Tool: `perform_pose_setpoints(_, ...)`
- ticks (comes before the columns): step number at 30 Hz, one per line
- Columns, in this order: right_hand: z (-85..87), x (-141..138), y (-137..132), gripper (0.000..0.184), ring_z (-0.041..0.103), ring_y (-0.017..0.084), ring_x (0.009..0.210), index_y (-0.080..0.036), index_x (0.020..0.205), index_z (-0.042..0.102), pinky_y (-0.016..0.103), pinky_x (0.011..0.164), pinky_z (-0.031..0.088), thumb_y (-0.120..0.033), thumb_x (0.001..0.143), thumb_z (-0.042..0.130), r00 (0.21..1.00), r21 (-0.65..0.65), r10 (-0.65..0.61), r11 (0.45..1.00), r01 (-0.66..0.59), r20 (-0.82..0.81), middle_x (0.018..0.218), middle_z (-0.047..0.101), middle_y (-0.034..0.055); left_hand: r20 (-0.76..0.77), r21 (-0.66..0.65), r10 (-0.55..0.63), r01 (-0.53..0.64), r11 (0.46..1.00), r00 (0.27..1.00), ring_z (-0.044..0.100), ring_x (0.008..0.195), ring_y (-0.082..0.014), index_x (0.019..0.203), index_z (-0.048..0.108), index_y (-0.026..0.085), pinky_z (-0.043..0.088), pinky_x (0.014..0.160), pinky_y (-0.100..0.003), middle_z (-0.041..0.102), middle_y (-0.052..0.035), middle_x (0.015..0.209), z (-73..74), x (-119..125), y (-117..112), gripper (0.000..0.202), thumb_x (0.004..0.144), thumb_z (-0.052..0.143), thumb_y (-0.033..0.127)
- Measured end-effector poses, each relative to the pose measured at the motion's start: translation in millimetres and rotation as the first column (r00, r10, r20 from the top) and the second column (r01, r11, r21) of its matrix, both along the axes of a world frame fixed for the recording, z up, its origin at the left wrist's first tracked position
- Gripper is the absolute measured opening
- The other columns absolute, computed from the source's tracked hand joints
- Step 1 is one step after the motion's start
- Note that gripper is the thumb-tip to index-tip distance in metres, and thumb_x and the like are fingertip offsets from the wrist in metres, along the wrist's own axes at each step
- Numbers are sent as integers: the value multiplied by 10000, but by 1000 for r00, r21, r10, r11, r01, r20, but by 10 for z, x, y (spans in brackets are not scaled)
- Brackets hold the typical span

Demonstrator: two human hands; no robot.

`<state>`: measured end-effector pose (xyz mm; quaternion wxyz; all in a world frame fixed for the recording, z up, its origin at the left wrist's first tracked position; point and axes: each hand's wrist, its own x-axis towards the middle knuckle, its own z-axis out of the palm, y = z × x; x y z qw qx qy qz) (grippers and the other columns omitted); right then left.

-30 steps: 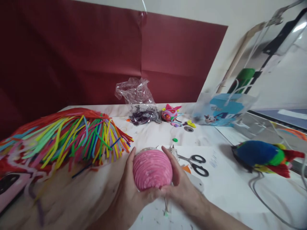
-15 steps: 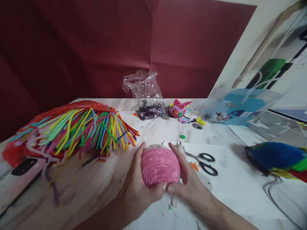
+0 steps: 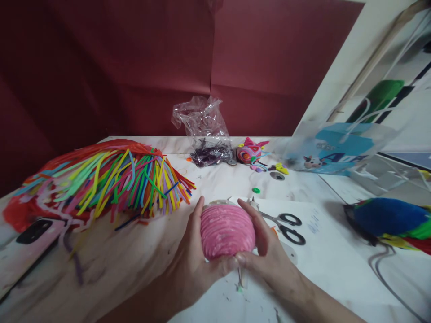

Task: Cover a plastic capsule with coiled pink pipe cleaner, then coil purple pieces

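Note:
A round pink ball (image 3: 227, 231), wrapped in rows of fuzzy pipe cleaner, sits between my two hands above the white marbled table. My left hand (image 3: 197, 255) cups its left side, and my right hand (image 3: 266, 251) cups its right side. Both thumbs press at the near lower edge and meet there. At the ball's far top a greyish uncovered patch shows. Just right of my right hand lie black-handled scissors (image 3: 291, 228) on a white paper sheet (image 3: 333, 242). The ball's underside is hidden.
Bundled coloured pipe cleaners (image 3: 128, 179) in red plastic lie left, beside a pink phone (image 3: 33, 251). Behind are a clear plastic bag (image 3: 205, 125), a decorated pink figure (image 3: 249, 152) and a green button (image 3: 256, 190). To the right are a printed bag (image 3: 336, 148) and a blue fuzzy piece (image 3: 390, 217).
The pink ball has turned slightly in my hands and shifted a little to the right. Both hands still hold it, thumbs together at the near side.

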<state>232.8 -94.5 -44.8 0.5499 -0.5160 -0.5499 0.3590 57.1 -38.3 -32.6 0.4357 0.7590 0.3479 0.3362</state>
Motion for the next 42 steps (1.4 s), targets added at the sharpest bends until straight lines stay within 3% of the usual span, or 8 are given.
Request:
perform_pose_setpoints(6,43,-25,45,1118,235,309,1332,-145,1415,199,416,1024,355,-696,558,660,1000,-29,-9,1000,9,0,1443,287,159,3,-10,26,-26,1000,1000,232,1333,-343,1405,150,211,210,1067,-532,253,-139,1459,14,36,38,891,705,616,506)
perform_pose_setpoints(10,73,-41,6,1202,223,326,1333,-119,1435,127,446,1039,324,-697,535,675,998,-75,1,997,4,68,1439,284,179,33,46,55,-56,997,998,263,1318,-340,1390,182,193,218,1069,-522,285,-147,1438,-36,44,22,906,666,659,456)
perform_pose_setpoints(20,-9,-8,-22,978,315,317,1296,-324,1396,204,534,1054,241,-521,611,752,999,69,7,998,-4,-44,1439,302,89,154,-1,-36,37,999,987,193,1346,-334,1420,74,219,191,1090,-473,212,-128,1471,-73,9,51,1098,588,735,494)
perform_pose_setpoints(23,-36,-1,-52,922,286,336,1304,-360,1391,210,577,1047,215,-472,649,745,998,156,-66,986,63,14,1439,296,67,275,-138,-39,79,987,961,195,1343,-342,1418,80,212,228,1076,-445,179,-145,1480,-61,30,58,1133,557,743,533)
perform_pose_setpoints(26,-55,30,-55,910,258,353,1311,-360,1402,196,594,1048,202,-426,674,739,983,253,-166,957,141,79,1453,261,59,421,-417,-57,248,874,905,385,1244,-328,1395,146,185,357,971,-438,346,-186,1390,0,70,86,982,653,609,631)
perform_pose_setpoints(31,-67,78,-28,926,244,347,1316,-378,1419,133,569,1071,189,-322,712,729,946,360,-192,929,90,260,1464,227,31,426,-765,-243,490,418,872,625,828,-258,1165,502,109,434,722,-359,641,-172,957,147,93,156,909,657,267,825)
perform_pose_setpoints(39,84,24,-31,950,148,275,1359,-353,1439,43,434,1110,188,-238,751,688,829,460,-184,883,-96,528,1502,97,-43,479,-799,-262,540,266,838,593,655,-171,1093,575,115,431,627,-285,650,-127,824,239,24,254,900,685,180,814)
perform_pose_setpoints(42,117,19,-59,950,100,262,1373,-360,1439,32,426,1122,134,-286,758,690,819,421,-138,897,-134,556,1513,48,-53,536,-773,-232,582,253,812,593,677,-165,1178,518,140,431,664,-291,654,-126,894,233,5,267,756,777,239,717)
